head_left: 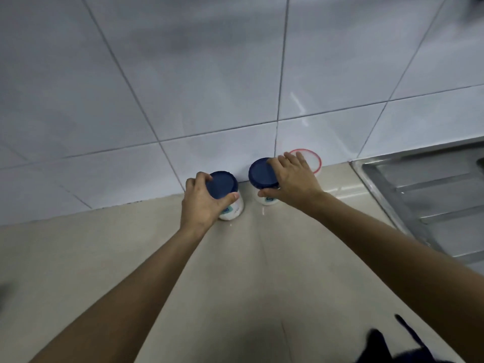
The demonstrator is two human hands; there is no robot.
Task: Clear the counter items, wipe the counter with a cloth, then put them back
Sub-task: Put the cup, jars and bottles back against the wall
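Each hand (pixel 201 203) (pixel 293 176) grips a blue-lidded jar (pixel 222 188) (pixel 263 174) from above.

White tiled wall (pixel 209 74) with grey grout lines behind; steel sink drainboard (pixel 429 205) at right, ridged; dark cloth-like shape (pixel 379 344) at bottom edge.

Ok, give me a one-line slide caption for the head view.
Left hand and right hand each grip a blue-lidded white jar against the tiled wall, beside the sink.
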